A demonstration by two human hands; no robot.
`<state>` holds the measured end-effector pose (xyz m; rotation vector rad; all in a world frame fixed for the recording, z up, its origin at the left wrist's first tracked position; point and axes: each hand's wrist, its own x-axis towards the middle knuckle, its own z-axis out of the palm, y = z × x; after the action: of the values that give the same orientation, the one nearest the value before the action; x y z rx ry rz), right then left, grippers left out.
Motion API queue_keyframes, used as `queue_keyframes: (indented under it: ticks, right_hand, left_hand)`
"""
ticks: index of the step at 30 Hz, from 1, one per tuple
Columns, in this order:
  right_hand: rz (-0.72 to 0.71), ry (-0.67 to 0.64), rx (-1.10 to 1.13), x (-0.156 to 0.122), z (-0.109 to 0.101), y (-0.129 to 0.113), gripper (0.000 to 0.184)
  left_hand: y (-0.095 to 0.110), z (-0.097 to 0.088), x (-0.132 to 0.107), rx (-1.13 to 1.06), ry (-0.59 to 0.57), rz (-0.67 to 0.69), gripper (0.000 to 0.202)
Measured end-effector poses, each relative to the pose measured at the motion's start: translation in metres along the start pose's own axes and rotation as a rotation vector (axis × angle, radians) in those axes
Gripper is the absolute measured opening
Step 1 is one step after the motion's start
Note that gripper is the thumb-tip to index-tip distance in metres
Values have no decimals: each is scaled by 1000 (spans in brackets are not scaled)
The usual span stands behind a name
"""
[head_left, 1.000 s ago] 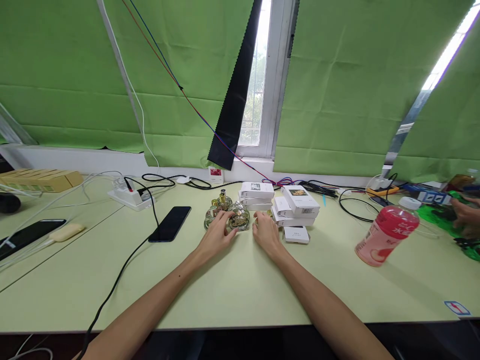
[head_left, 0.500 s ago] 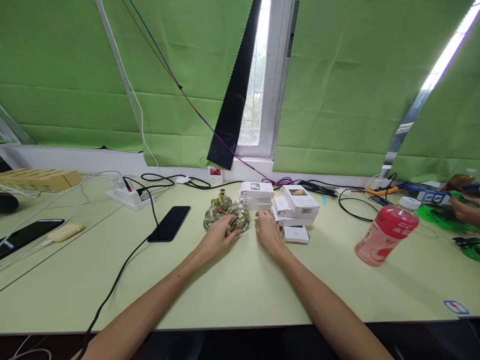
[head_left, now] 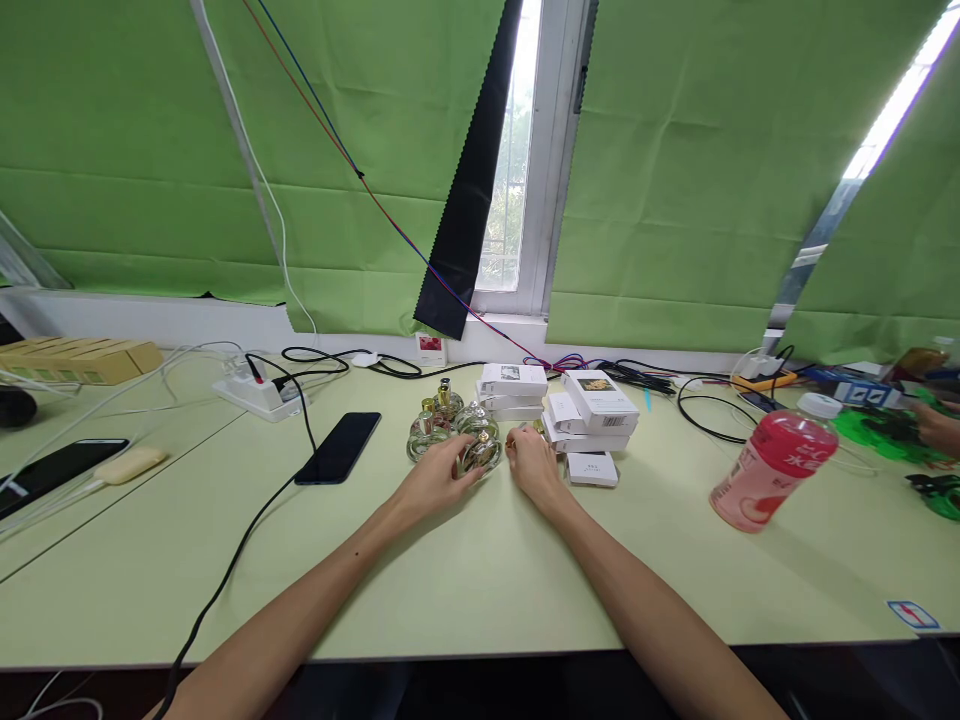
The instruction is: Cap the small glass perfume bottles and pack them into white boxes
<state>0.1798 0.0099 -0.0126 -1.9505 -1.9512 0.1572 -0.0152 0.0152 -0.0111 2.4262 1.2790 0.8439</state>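
Observation:
My left hand [head_left: 439, 477] curls around a round clear glass perfume bottle [head_left: 482, 452] with gold trim, tipping it toward me on the pale green table [head_left: 465, 570]. Two more small glass bottles [head_left: 431, 432] stand just behind it. My right hand [head_left: 531, 463] rests beside that bottle with its fingers curled over a small gold piece [head_left: 537, 428] that I cannot name. Right of this hand sits a stack of white boxes [head_left: 592, 410], with one flat white box [head_left: 592, 467] lying in front.
A black phone [head_left: 339, 447] lies left of the bottles, with a black cable [head_left: 247, 540] running toward me and a white power strip [head_left: 259, 392] behind. A pink drink bottle [head_left: 772, 462] stands at the right. Another person's hand [head_left: 937, 425] works at the far right among green items.
My left hand has closed further round the round bottle and tilted it toward me. My right hand shifted slightly left, close to the bottle.

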Motion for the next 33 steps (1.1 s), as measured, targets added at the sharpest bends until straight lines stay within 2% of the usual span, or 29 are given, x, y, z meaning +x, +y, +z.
queue_keyframes:
  ticks: [8, 17, 25, 33]
  right_hand:
    - [-18, -28, -33, -8, -2, -11, 18]
    - [-41, -61, -47, -14, -2, -17, 19]
    - [-54, -47, -71, -17, 2, -20, 20]
    - [-47, -24, -52, -20, -2, -24, 19]
  left_hand:
    - [2, 0, 0, 30, 23, 2, 37]
    - [9, -5, 0, 115, -6, -55, 28]
    - [13, -7, 1, 132, 11, -85, 25]
    - [12, -7, 1, 131, 6, -78, 21]
